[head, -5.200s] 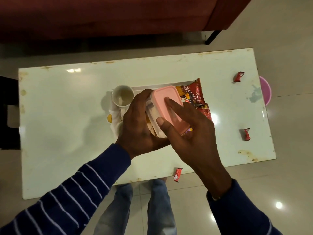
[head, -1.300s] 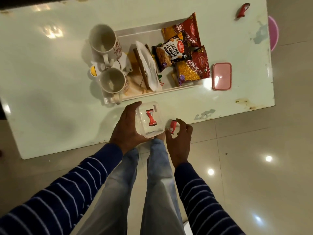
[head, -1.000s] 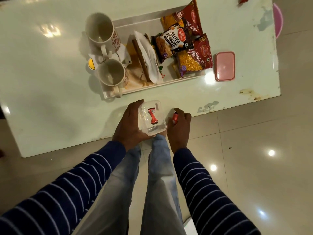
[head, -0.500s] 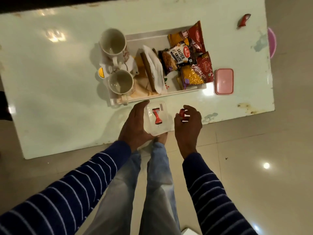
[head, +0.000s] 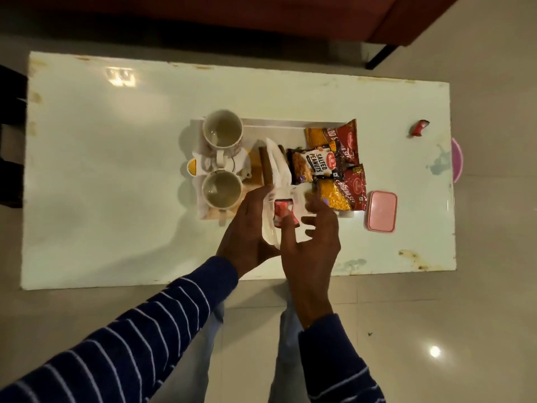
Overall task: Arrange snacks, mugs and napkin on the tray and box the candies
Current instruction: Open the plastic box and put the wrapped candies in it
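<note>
My left hand (head: 247, 228) grips a clear plastic box (head: 268, 228) from its left side, above the tray's front edge. Red candies (head: 280, 210) lie inside the box. My right hand (head: 313, 257) hovers over the box's right side with its fingers spread, and its thumb is beside a candy. On the white tray (head: 276, 123) stand two mugs (head: 222, 132) (head: 221, 189), a white napkin (head: 279, 167) and snack packets (head: 313, 167). The pink lid (head: 382, 210) lies to the right of the tray. One red candy (head: 418, 130) lies near the table's right end.
The white table (head: 101, 170) has bare surface on its left half. A red sofa (head: 261, 10) runs behind it. A pink round thing (head: 457, 161) sits on the floor past the table's right edge. My legs are below the front edge.
My right hand lifted a candy from the table's front edge and brought it over the box. Both hands and the box moved up toward the tray.
</note>
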Demonstrator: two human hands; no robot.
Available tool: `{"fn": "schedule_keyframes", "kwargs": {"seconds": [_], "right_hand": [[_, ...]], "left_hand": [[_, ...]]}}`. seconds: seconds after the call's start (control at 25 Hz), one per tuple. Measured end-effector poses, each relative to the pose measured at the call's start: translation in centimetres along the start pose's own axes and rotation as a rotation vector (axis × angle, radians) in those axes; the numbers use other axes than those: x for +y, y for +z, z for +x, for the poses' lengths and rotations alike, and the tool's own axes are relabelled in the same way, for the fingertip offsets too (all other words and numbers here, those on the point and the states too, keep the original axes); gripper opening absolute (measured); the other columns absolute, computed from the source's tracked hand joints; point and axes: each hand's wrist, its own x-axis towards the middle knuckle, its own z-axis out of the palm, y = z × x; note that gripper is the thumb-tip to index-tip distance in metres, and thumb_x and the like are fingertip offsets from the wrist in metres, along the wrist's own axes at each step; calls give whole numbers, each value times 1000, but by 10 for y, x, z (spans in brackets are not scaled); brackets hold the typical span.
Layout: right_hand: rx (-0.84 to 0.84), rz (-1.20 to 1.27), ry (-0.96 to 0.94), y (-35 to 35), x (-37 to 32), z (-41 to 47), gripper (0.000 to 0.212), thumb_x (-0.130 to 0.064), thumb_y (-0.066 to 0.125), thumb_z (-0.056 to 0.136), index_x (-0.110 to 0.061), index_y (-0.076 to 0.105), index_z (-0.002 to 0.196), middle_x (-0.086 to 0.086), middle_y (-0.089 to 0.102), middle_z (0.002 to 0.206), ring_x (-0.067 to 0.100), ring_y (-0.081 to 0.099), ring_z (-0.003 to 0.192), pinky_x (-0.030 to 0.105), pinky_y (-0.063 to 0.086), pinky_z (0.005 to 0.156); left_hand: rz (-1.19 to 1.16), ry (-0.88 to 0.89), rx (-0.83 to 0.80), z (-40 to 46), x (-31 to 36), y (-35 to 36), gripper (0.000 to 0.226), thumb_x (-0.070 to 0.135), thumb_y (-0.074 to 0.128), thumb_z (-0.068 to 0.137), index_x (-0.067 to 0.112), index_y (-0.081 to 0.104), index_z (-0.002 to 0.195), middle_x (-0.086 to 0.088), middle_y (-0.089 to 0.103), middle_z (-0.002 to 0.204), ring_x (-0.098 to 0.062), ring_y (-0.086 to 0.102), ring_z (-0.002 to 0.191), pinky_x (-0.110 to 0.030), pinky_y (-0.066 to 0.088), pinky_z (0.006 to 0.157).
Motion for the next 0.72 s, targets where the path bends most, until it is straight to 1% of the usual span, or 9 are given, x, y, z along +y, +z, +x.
{"fn": "schedule_keyframes", "kwargs": {"seconds": [0.08, 0.16, 0.28, 0.32, 0.4, 0.48, 0.56, 0.6, 0.72], "right_hand": [[64, 19, -54, -11, 13, 21, 43, -36, 69, 90, -28, 51, 128, -14, 57, 119, 9, 61, 104, 41, 61, 74], [112, 24, -97, -29, 30, 53, 40, -34, 67, 93, -26, 51, 128, -13, 56, 121, 12, 61, 106, 42, 60, 75], [108, -31, -92, -74, 61, 115, 45, -38, 65, 93, -25, 49, 133, -15, 49, 129, 13, 59, 108, 40, 58, 82], [85, -59, -98, -90, 71, 139, 47, -38, 65, 93, -25, 47, 135, -13, 47, 133, 12, 57, 110, 40, 57, 84], [17, -136, -143, -116, 94, 189, 50, -34, 65, 94, -20, 46, 138, -4, 45, 139, 15, 52, 119, 42, 53, 93], [-63, -230, -176, -130, 116, 237, 53, -30, 63, 94, -15, 44, 141, 5, 43, 143, 18, 44, 130, 34, 44, 103], [-117, -328, -170, -142, 136, 286, 55, -29, 63, 93, -16, 42, 143, 9, 40, 146, 23, 40, 134, 15, 31, 99], [-130, -363, -161, -144, 145, 307, 56, -29, 62, 93, -18, 42, 144, 10, 38, 148, 25, 39, 135, 11, 25, 95], [-170, -414, -145, -142, 167, 358, 56, -28, 61, 94, -22, 42, 146, 10, 32, 154, 29, 39, 137, 17, 27, 95]], "left_hand": [[-45, -15, 19, 11, 0, 8, 103, 44, 88, 64, 38, 24, 146, 18, 38, 146, 6, 38, 132, -14, 42, 102], [-14, -3, 62, 19, 4, 17, 112, 42, 93, 57, 32, 25, 146, 10, 37, 148, 0, 37, 133, -7, 37, 101], [-6, 43, 100, 29, 29, 50, 112, 41, 94, 56, 23, 29, 145, 3, 40, 146, -10, 43, 133, -24, 46, 104], [-13, 60, 103, 33, 41, 63, 111, 41, 94, 56, 21, 31, 145, 3, 41, 146, -11, 44, 133, -25, 47, 104], [-17, 84, 90, 49, 62, 90, 112, 40, 94, 57, 19, 31, 146, 4, 41, 147, -11, 45, 134, -28, 49, 103], [-51, 108, 73, 66, 79, 111, 112, 40, 94, 57, 21, 29, 147, 7, 40, 147, -14, 46, 134, -34, 52, 99], [-62, 122, 61, 88, 92, 135, 112, 46, 92, 58, 22, 30, 147, 7, 40, 146, -14, 45, 134, -40, 53, 99], [-40, 126, 67, 99, 97, 144, 112, 52, 90, 58, 23, 30, 147, 7, 41, 145, -12, 45, 133, -40, 52, 99], [-5, 108, 89, 127, 104, 167, 113, 62, 87, 56, 25, 31, 147, 6, 43, 143, -14, 47, 132, -38, 53, 97]]}}
